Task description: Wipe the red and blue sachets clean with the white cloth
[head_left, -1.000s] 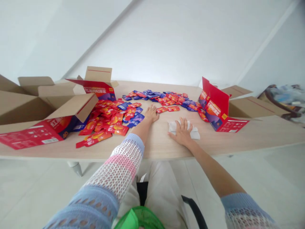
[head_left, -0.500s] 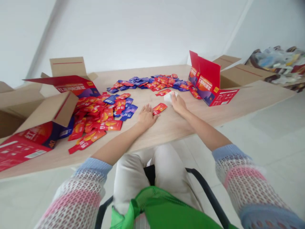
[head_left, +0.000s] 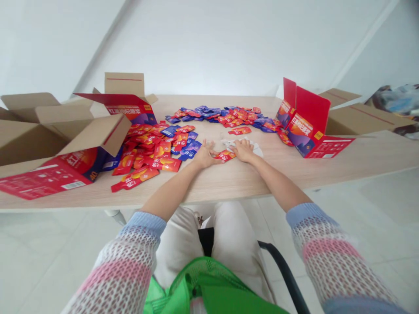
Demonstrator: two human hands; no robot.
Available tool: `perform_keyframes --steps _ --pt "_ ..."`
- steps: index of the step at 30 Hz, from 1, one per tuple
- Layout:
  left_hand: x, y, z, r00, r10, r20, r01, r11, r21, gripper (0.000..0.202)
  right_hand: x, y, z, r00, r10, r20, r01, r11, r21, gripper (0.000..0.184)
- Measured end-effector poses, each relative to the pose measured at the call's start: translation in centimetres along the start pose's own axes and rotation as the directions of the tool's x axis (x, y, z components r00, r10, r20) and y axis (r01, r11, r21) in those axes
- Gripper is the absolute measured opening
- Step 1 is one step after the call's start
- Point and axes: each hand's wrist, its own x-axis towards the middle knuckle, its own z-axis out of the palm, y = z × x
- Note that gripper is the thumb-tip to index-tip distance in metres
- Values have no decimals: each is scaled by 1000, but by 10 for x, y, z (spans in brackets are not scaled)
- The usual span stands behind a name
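A red sachet (head_left: 224,155) lies on the pale wooden table (head_left: 229,185) between my hands, and the fingertips of both seem to touch it. My left hand (head_left: 205,155) rests flat with its fingers spread, just right of a heap of red and blue sachets (head_left: 157,150). My right hand (head_left: 244,150) lies on a crumpled white tissue (head_left: 252,147), partly covering it. Neither hand appears to grip anything. Another band of sachets (head_left: 222,115) runs along the far side of the table, with one loose red sachet (head_left: 240,131) in front of it.
Open red printed cartons (head_left: 131,109) (head_left: 309,122) stand on the table at left and right, beside brown cardboard boxes (head_left: 39,126) (head_left: 356,120). A green mesh bag (head_left: 203,283) lies on my lap. A black chair arm (head_left: 281,266) is at lower right.
My hands have moved together around the red sachet. My right hand no longer pinches the tissue, which now lies spread beneath it. The view has shifted slightly.
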Motion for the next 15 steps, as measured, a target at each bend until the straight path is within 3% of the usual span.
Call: perform_keyframes --steps 2,4,6,8,12,15 --pt "-1 -1 0 1000 19 19 -18 997 -77 64 13 16 0 987 159 -36 -160 987 -13 51" --pt "-2 -2 0 999 27 31 -24 994 -103 64 20 29 2 945 307 -117 -308 951 7 48" --pt "-2 -4 1 999 39 0 -39 994 -99 64 24 40 4 908 381 -177 -372 925 82 45" --pt "-1 -5 3 998 49 -32 -52 995 -90 64 26 46 3 918 337 -210 -299 934 196 46" --pt "-1 -6 6 998 42 -56 -46 995 -89 62 28 35 -2 947 39 -319 70 943 324 53" --pt "-1 -6 6 995 49 -82 -56 995 -87 52 14 9 0 966 -115 -231 184 935 303 53"
